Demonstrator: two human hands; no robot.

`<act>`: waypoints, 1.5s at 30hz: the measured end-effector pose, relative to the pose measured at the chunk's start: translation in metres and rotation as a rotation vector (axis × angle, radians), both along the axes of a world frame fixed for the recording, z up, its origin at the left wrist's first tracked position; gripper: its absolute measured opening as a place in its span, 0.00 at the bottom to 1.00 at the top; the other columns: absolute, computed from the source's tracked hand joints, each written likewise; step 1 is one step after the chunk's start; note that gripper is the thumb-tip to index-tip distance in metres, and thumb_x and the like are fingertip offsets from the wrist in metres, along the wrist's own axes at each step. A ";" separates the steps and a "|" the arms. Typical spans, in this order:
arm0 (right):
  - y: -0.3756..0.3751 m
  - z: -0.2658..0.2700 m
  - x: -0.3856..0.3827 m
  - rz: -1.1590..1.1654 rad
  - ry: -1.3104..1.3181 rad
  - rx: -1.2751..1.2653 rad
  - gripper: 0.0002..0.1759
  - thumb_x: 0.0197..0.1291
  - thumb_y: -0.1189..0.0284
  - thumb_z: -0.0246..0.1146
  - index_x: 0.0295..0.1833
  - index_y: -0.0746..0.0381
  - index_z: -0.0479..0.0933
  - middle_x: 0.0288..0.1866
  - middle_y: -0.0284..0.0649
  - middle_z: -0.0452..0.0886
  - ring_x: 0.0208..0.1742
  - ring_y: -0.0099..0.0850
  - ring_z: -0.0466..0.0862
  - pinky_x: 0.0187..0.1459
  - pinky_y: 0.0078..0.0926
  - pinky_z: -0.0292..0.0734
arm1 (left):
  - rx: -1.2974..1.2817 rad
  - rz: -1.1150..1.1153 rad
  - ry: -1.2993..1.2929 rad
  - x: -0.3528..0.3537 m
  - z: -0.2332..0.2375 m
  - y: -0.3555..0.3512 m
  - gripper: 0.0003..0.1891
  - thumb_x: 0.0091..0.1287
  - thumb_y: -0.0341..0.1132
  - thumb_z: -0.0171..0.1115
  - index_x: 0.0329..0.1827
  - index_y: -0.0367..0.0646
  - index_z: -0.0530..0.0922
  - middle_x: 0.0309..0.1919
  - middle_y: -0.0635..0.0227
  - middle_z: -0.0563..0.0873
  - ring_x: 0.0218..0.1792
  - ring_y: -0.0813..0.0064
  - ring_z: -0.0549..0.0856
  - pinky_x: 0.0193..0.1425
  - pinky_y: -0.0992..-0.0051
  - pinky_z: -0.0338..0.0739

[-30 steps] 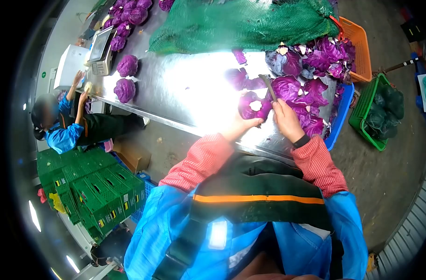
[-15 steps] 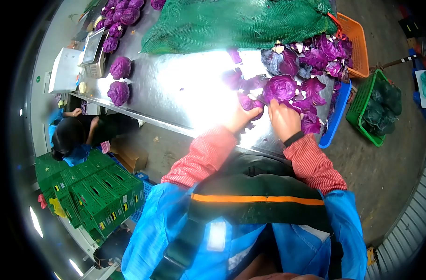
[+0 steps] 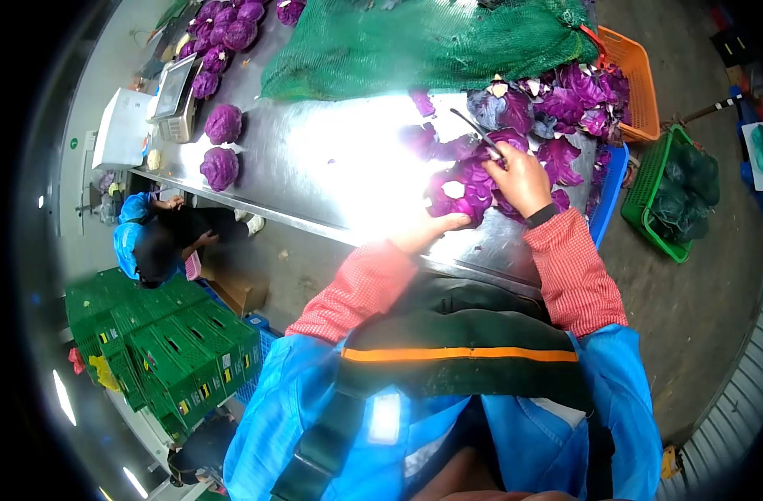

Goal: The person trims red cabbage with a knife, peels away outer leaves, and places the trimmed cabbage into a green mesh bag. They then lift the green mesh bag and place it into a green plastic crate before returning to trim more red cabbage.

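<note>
On the steel counter (image 3: 273,142) a cabbage (image 3: 463,190) was cupped from below by the left hand (image 3: 423,230). Just right of it a knife (image 3: 475,129) was gripped by the right hand (image 3: 523,179), blade slanted up-left.

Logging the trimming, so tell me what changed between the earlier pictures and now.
The right hand has lifted off the leaf pile and holds the knife above the cabbage. The left hand has turned that cabbage stem-end up and grips it. The co-worker has bent down beside the table. The net sack and leaf pile stayed put.
</note>
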State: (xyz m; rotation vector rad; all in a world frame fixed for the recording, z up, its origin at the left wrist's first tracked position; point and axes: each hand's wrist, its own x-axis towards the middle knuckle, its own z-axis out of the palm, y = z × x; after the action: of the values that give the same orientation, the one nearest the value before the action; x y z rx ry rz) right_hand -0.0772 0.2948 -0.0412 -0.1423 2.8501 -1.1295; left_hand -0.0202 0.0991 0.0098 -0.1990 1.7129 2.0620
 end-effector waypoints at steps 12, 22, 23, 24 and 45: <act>-0.006 0.035 0.025 -0.057 -0.459 -0.755 0.32 0.62 0.71 0.64 0.69 0.61 0.61 0.23 0.27 0.71 0.16 0.16 0.67 0.16 0.17 0.61 | -0.121 0.200 0.222 -0.006 0.005 0.022 0.46 0.42 0.34 0.81 0.66 0.38 0.66 0.58 0.59 0.71 0.61 0.66 0.73 0.66 0.68 0.70; 0.004 0.034 0.037 -0.147 -0.458 -0.895 0.29 0.61 0.75 0.62 0.68 0.65 0.64 0.32 0.33 0.77 0.28 0.19 0.76 0.29 0.19 0.73 | 0.006 0.210 0.038 -0.012 -0.010 0.008 0.42 0.50 0.27 0.77 0.68 0.42 0.62 0.59 0.58 0.73 0.57 0.69 0.78 0.60 0.70 0.77; -0.003 0.042 0.036 -0.172 -0.423 -0.885 0.29 0.63 0.72 0.64 0.68 0.65 0.65 0.36 0.32 0.78 0.30 0.18 0.77 0.31 0.18 0.73 | -0.005 0.200 0.072 -0.011 -0.004 0.012 0.42 0.50 0.27 0.77 0.69 0.42 0.62 0.59 0.58 0.74 0.57 0.68 0.78 0.60 0.70 0.77; -0.005 0.033 0.035 -0.110 -0.316 -0.821 0.28 0.63 0.70 0.65 0.67 0.65 0.66 0.37 0.32 0.78 0.30 0.18 0.77 0.31 0.18 0.73 | -0.027 0.181 0.107 -0.011 -0.002 0.014 0.42 0.50 0.27 0.76 0.69 0.42 0.62 0.59 0.58 0.74 0.56 0.68 0.79 0.60 0.70 0.77; 0.008 0.039 0.048 -0.217 0.095 -0.429 0.20 0.55 0.75 0.64 0.55 0.60 0.73 0.30 0.46 0.83 0.26 0.39 0.85 0.28 0.34 0.77 | 0.449 0.141 -0.205 -0.009 -0.055 0.000 0.40 0.67 0.63 0.57 0.73 0.46 0.61 0.63 0.56 0.75 0.57 0.57 0.81 0.53 0.59 0.83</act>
State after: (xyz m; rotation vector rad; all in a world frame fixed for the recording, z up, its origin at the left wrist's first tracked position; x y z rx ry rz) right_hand -0.0292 0.3031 -0.0025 0.0968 2.7048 -1.8124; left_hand -0.0297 0.0993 -0.0448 -0.3792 1.1105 2.3740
